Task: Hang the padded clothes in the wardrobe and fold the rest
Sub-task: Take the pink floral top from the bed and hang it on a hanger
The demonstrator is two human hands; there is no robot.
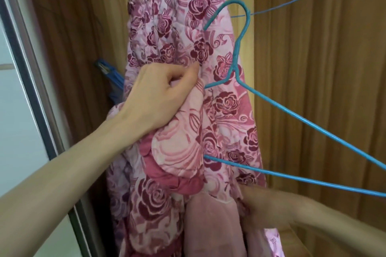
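A padded pink garment (179,33) with a dark red rose print hangs inside the wardrobe, its gathered top reaching the frame's upper edge. My left hand (158,94) grips a fold of a second padded rose-print piece (177,152) bunched in front of it. A blue wire hanger (271,115) passes partly into this fabric, its hook up and its right end running off the right edge. My right hand (269,213) is blurred at the lower right and holds the garment's lower edge near its plain pink lining (211,221).
The wooden wardrobe walls (313,89) close in behind and to the right. A metal sliding-door frame (31,89) runs down the left. A pale blue wire hanger (292,2) hangs at the upper right. Something blue (110,77) shows behind the clothes at the left.
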